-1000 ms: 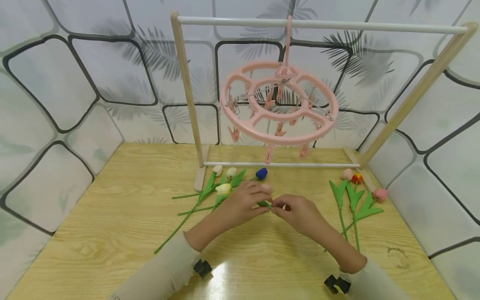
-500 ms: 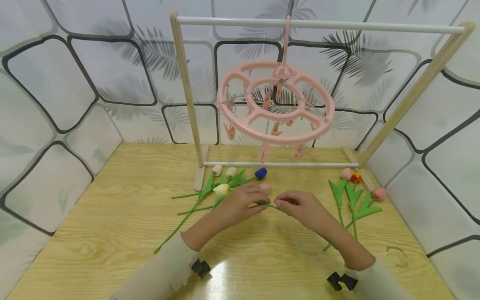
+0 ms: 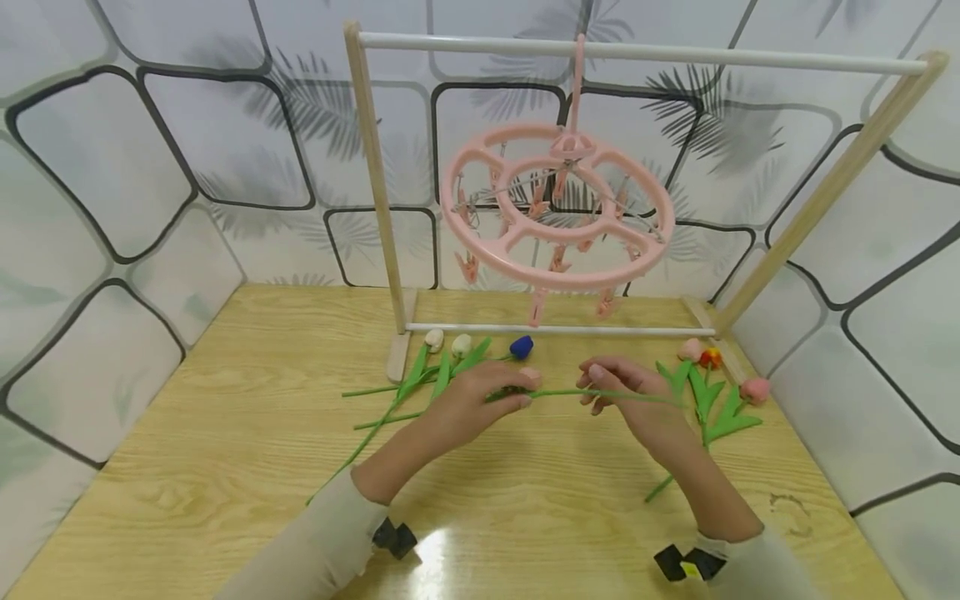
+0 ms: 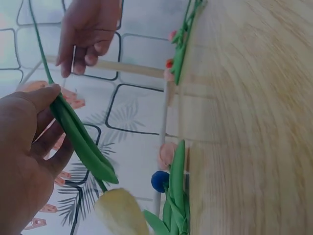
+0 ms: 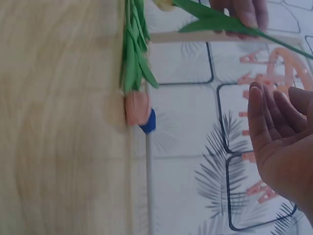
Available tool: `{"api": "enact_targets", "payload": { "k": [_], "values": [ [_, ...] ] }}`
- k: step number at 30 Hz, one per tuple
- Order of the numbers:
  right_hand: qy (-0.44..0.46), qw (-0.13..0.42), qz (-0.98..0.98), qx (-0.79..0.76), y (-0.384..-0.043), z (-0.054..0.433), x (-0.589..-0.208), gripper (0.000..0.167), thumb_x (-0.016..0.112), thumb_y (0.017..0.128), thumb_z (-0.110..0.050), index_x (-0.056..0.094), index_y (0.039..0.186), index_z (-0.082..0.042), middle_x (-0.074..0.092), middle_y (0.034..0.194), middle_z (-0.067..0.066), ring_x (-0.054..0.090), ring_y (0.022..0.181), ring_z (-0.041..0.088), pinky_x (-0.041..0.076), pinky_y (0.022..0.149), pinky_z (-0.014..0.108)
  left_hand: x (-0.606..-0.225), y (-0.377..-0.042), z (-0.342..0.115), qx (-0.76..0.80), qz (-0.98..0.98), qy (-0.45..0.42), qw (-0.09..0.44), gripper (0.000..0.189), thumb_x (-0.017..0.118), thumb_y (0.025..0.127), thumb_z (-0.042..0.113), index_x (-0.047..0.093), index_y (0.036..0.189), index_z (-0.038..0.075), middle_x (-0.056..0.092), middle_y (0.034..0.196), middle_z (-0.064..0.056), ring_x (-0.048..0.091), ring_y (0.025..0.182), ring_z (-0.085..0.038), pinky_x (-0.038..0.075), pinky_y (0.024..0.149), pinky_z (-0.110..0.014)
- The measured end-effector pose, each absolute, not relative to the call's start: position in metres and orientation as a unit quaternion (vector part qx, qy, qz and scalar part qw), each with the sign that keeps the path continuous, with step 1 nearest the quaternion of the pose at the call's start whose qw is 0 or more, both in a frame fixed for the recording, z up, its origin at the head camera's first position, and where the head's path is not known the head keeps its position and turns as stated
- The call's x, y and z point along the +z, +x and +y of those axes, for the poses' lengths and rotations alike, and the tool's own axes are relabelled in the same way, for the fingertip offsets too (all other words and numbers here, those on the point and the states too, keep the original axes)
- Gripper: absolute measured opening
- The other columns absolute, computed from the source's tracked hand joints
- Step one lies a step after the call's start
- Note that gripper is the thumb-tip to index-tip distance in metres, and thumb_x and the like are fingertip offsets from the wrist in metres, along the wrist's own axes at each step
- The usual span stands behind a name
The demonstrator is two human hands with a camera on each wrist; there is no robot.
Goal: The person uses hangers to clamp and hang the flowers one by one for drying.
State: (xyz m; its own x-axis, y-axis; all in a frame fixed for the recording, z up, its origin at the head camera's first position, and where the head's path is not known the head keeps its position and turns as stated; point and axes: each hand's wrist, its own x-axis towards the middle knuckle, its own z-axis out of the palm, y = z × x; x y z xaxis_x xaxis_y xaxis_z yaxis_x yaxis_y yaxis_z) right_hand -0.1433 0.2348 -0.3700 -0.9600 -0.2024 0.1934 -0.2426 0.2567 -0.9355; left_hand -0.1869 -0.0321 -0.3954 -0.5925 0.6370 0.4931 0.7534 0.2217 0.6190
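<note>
My left hand (image 3: 468, 402) pinches a yellow artificial tulip (image 4: 122, 213) just below its green leaves (image 4: 80, 139), between thumb and fingers. In the head view its flower is hidden by that hand. The green stem (image 3: 558, 392) runs rightward, raised above the table, and crosses in front of my right hand (image 3: 637, 398). That right hand has its fingers loosely bent, with nothing pinched. Beyond the left hand lie a pink tulip (image 3: 531, 377) and a blue tulip (image 3: 521, 347). Two white tulips (image 3: 461, 346) lie to the left.
A pink clip hanger (image 3: 555, 271) hangs from a white rod on a wooden rack (image 3: 378, 167) behind the hands. On the right lie two pink tulips (image 3: 755, 390) and a red-orange tulip (image 3: 711, 358). Patterned walls (image 3: 225, 125) surround the wooden table (image 3: 225, 467).
My right hand let go of the yellow tulip's stem and moved right, its fingers loosening. The stem swung up to nearly level in the head view. The flower slipped out of sight behind the left hand.
</note>
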Motion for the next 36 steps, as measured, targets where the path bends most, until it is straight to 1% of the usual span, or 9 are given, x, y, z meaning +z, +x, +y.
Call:
{"api": "enact_targets", "payload": {
  "k": [3, 7, 9, 13, 18, 22, 26, 30, 36],
  "values": [
    [0.158, 0.044, -0.786, 0.597, -0.14, 0.223, -0.379, 0.024, 0.056, 0.105, -0.016, 0.064, 0.12, 0.0, 0.071, 0.106, 0.0, 0.07, 0.092, 0.015, 0.061, 0.075, 0.034, -0.391, -0.185, -0.031, -0.505, -0.768, -0.393, 0.002, 0.026, 0.068, 0.097, 0.019, 0.072, 0.122, 0.015, 0.069, 0.122, 0.0, 0.065, 0.107, -0.013, 0.057, 0.088, -0.027],
    [0.182, 0.073, -0.767, 0.611, -0.135, 0.206, -0.384, 0.023, 0.059, 0.103, -0.009, 0.063, 0.122, 0.003, 0.069, 0.113, 0.007, 0.069, 0.101, 0.017, 0.061, 0.08, 0.033, -0.388, -0.182, -0.029, -0.569, -0.75, -0.333, -0.048, 0.025, 0.067, 0.099, 0.024, 0.072, 0.121, 0.015, 0.068, 0.12, -0.001, 0.066, 0.102, -0.012, 0.058, 0.084, -0.03],
    [0.185, 0.08, -0.752, 0.628, -0.133, 0.199, -0.384, 0.024, 0.06, 0.101, -0.007, 0.062, 0.123, 0.004, 0.068, 0.115, 0.008, 0.068, 0.103, 0.017, 0.061, 0.082, 0.033, -0.387, -0.182, -0.029, -0.587, -0.742, -0.318, -0.059, 0.025, 0.067, 0.099, 0.025, 0.072, 0.121, 0.014, 0.069, 0.119, -0.002, 0.066, 0.102, -0.014, 0.058, 0.085, -0.03],
    [0.185, 0.091, -0.729, 0.653, -0.131, 0.187, -0.386, 0.026, 0.061, 0.1, -0.003, 0.059, 0.125, 0.003, 0.065, 0.117, 0.005, 0.067, 0.105, 0.017, 0.059, 0.085, 0.031, -0.389, -0.182, -0.028, -0.608, -0.728, -0.307, -0.081, 0.025, 0.066, 0.1, 0.025, 0.071, 0.121, 0.014, 0.068, 0.119, -0.003, 0.066, 0.101, -0.015, 0.058, 0.085, -0.031],
    [0.187, 0.109, -0.709, 0.671, -0.13, 0.178, -0.387, 0.03, 0.062, 0.098, 0.0, 0.056, 0.128, 0.004, 0.064, 0.117, 0.003, 0.066, 0.107, 0.019, 0.059, 0.086, 0.03, -0.391, -0.182, -0.026, -0.625, -0.714, -0.294, -0.113, 0.025, 0.066, 0.1, 0.029, 0.071, 0.12, 0.016, 0.07, 0.118, -0.002, 0.067, 0.103, -0.016, 0.058, 0.087, -0.035],
    [0.176, 0.115, -0.707, 0.675, -0.13, 0.174, -0.387, 0.033, 0.064, 0.097, -0.001, 0.056, 0.129, 0.002, 0.063, 0.117, 0.008, 0.065, 0.106, 0.018, 0.059, 0.086, 0.029, -0.391, -0.181, -0.024, -0.632, -0.71, -0.286, -0.123, 0.026, 0.068, 0.098, 0.031, 0.071, 0.12, 0.017, 0.07, 0.118, 0.001, 0.067, 0.106, -0.017, 0.057, 0.091, -0.041],
    [0.161, 0.126, -0.714, 0.67, -0.13, 0.17, -0.389, 0.035, 0.067, 0.095, -0.001, 0.057, 0.129, 0.0, 0.063, 0.115, 0.011, 0.065, 0.104, 0.017, 0.058, 0.086, 0.028, -0.391, -0.18, -0.022, -0.639, -0.709, -0.271, -0.127, 0.025, 0.07, 0.097, 0.031, 0.071, 0.117, 0.017, 0.07, 0.118, 0.001, 0.068, 0.104, -0.017, 0.057, 0.091, -0.042],
    [0.149, 0.142, -0.721, 0.662, -0.131, 0.166, -0.39, 0.035, 0.068, 0.095, -0.002, 0.058, 0.128, 0.0, 0.065, 0.111, 0.005, 0.064, 0.099, 0.015, 0.057, 0.08, 0.024, -0.392, -0.179, -0.021, -0.65, -0.703, -0.262, -0.125, 0.022, 0.072, 0.096, 0.028, 0.071, 0.113, 0.014, 0.068, 0.119, 0.0, 0.067, 0.103, -0.017, 0.057, 0.091, -0.042],
    [0.154, 0.152, -0.734, 0.644, -0.131, 0.165, -0.391, 0.034, 0.067, 0.095, -0.001, 0.058, 0.128, -0.002, 0.065, 0.108, 0.0, 0.063, 0.099, 0.016, 0.055, 0.074, 0.021, -0.395, -0.178, -0.02, -0.664, -0.686, -0.275, -0.113, 0.018, 0.071, 0.096, 0.024, 0.07, 0.11, 0.012, 0.065, 0.12, -0.003, 0.065, 0.107, -0.022, 0.059, 0.091, -0.044]
  ]
}}
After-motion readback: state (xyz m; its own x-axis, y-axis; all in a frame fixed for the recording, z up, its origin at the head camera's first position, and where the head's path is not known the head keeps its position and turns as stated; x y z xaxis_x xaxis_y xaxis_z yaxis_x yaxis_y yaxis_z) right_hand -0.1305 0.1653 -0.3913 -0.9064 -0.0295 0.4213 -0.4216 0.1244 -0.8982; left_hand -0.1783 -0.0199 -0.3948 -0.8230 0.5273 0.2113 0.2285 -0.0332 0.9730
